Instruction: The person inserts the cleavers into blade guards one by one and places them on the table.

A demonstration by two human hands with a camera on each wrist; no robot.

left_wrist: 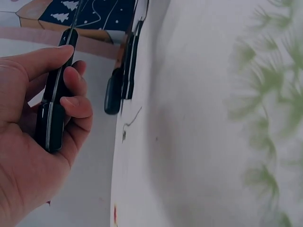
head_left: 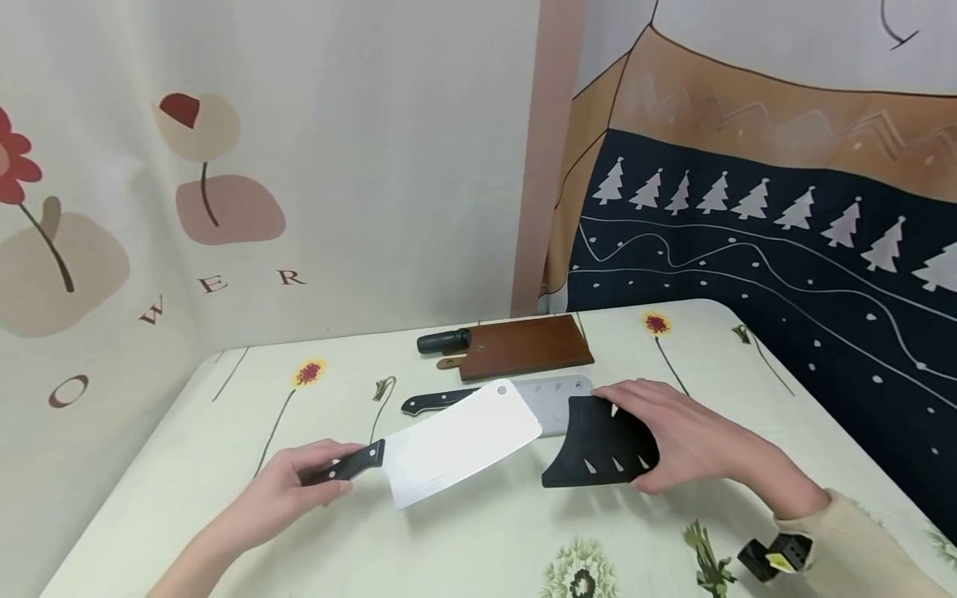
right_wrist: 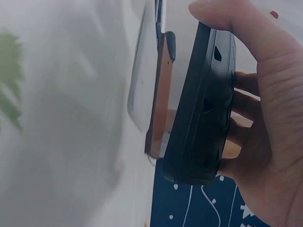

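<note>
My left hand (head_left: pixel 280 490) grips a cleaver (head_left: pixel 459 448) by its black riveted handle, and the broad shiny blade points right, raised over the table. In the left wrist view, the fingers and thumb wrap round that handle (left_wrist: pixel 53 101). A black blade cover (head_left: pixel 591 448) with several small slots is in my right hand (head_left: pixel 684 428), held by its right end between thumb and fingers. The right wrist view shows the cover (right_wrist: pixel 201 109) edge-on. A gap separates the blade's tip from the cover. Behind them lies a second cleaver (head_left: pixel 557 394), partly hidden by the raised blade and the cover.
Farther back on the table lies a brown leather sheath (head_left: pixel 531 345), with a black knife handle (head_left: pixel 443 341) sticking out at its left. A pale flower-printed cloth (head_left: pixel 359 548) covers the table. Printed curtains (head_left: pixel 389 166) hang behind and along the sides.
</note>
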